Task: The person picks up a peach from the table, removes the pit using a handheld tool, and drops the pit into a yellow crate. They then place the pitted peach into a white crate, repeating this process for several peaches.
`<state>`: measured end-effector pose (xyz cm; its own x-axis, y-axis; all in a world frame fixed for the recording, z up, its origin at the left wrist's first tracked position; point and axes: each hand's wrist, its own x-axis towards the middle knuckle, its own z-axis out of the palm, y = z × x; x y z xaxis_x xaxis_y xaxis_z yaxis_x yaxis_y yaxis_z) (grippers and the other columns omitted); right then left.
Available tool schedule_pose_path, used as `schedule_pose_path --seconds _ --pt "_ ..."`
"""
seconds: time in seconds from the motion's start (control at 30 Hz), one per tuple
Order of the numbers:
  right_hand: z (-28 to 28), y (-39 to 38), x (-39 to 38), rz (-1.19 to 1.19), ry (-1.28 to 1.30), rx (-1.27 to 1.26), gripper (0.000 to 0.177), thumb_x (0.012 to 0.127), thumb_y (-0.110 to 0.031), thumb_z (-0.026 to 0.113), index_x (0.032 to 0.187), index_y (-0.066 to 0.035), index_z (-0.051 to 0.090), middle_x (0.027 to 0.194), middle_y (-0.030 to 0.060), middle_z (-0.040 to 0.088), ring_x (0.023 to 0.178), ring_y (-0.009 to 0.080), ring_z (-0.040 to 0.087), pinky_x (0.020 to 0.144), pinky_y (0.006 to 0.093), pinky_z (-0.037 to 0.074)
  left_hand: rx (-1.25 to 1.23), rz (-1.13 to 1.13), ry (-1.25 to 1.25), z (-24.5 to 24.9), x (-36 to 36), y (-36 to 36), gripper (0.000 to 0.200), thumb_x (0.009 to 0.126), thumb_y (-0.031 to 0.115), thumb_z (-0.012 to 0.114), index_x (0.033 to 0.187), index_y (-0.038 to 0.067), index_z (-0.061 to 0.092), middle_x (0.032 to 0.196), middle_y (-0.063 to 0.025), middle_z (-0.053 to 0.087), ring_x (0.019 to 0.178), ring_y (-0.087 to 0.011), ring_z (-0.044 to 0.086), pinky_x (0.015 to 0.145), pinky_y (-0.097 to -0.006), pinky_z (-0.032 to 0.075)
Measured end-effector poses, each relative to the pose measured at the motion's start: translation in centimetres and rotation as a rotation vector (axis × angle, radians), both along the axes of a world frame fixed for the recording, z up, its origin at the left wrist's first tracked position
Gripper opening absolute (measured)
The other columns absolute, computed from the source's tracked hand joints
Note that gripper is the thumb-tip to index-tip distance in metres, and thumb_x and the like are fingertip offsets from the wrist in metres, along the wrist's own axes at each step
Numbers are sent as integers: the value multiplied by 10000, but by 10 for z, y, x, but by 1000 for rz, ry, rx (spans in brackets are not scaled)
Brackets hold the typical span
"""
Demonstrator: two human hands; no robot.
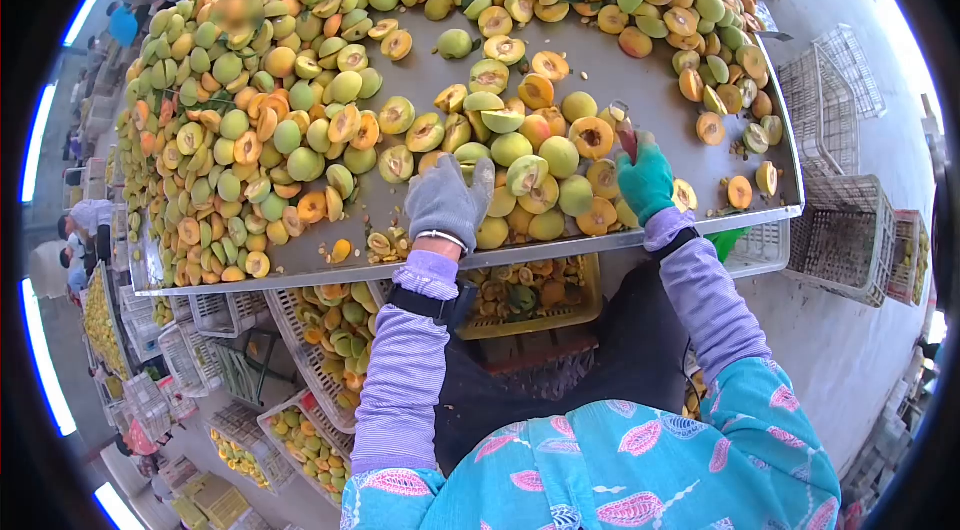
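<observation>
My left hand point(447, 202), in a grey glove, reaches over the near edge of the metal table. Its thumb stands apart from the bent fingers, and the fingertips are at a green fruit half point(468, 154); the palm side is hidden. In a green glove, my right hand point(645, 180) is closed round a small red-handled tool point(626, 134) with a pale metal tip pointing away from me. Beside that tip lies an apricot half point(591, 137) with a dark hollow. Whole and halved green-orange apricots point(560, 157) are heaped between my hands.
The metal table point(665, 155) has a raised near rim and a large apricot pile point(260, 110) on its left. Below the rim sits a yellow crate point(590, 302) of fruit pieces. Plastic crates point(840, 230) stand at right, fruit-filled crates point(310, 440) at lower left. Other people are far left.
</observation>
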<state>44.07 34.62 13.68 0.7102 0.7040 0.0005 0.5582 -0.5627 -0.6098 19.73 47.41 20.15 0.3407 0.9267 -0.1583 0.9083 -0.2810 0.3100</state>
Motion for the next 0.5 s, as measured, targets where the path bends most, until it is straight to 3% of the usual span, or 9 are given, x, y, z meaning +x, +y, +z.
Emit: schedule_pose_path --seconds 0.07,0.13,0.23,0.27,0.3,0.37,0.43,0.47,0.5 --pt "6 5 10 -9 105 122 340 841 -188 639 1137 -51 546 968 220 651 896 400 636 785 467 499 -171 30 65 -8 6 6 591 831 492 627 1126 -13 538 1070 -274 624 988 -425 615 842 -480 489" --pt "8 13 13 10 168 298 302 866 -172 614 1130 -33 566 843 188 672 756 344 662 686 418 504 -137 -25 -17 -20 -1 14 604 834 478 614 1158 -23 515 1046 -275 634 993 -412 616 851 -470 491" --pt "26 16 -9 50 279 399 318 871 -167 613 1155 -32 560 832 165 664 721 273 654 668 391 502 -3 -137 -163 -36 -22 23 514 842 350 619 1193 -10 509 1027 -237 641 975 -357 634 840 -430 509" --pt "21 17 -15 104 271 524 304 901 -160 610 1174 -37 558 784 93 643 653 161 606 608 319 490 25 -126 -394 -37 -30 26 500 835 316 646 1205 2 527 1047 -213 641 980 -316 639 850 -406 507" --pt "28 12 -29 104 268 558 304 901 -160 610 1174 -37 558 784 93 643 653 161 606 608 319 490 49 -121 -624 -37 -39 27 491 827 283 673 1218 14 545 1066 -189 642 985 -274 645 859 -382 506" --pt "60 -5 -72 150 516 653 265 937 -158 593 1175 -48 561 756 26 603 611 92 558 552 262 464 208 -198 -717 -27 -56 20 440 862 199 629 1251 12 544 1096 -156 635 938 -229 645 816 -339 521" --pt "63 -25 -110 292 731 684 265 962 -170 579 1201 -61 552 748 -23 546 577 45 492 506 213 421 -395 67 -1402 7 -73 -24 395 906 157 557 1276 20 536 1130 -156 625 897 -224 653 758 -322 535" --pt "67 -36 -129 312 854 614 259 967 -174 572 1200 -62 551 750 -29 540 581 31 479 509 198 409 -134 -101 -1256 11 -82 -46 386 937 135 499 1308 32 520 1125 -154 618 821 -184 643 641 -261 515" --pt "63 -47 -144 390 813 559 257 968 -183 575 1184 -48 544 758 -12 562 601 67 505 525 252 443 -121 -103 -1262 12 -88 -66 386 937 135 499 1308 32 520 1125 -154 618 821 -184 643 641 -261 515"
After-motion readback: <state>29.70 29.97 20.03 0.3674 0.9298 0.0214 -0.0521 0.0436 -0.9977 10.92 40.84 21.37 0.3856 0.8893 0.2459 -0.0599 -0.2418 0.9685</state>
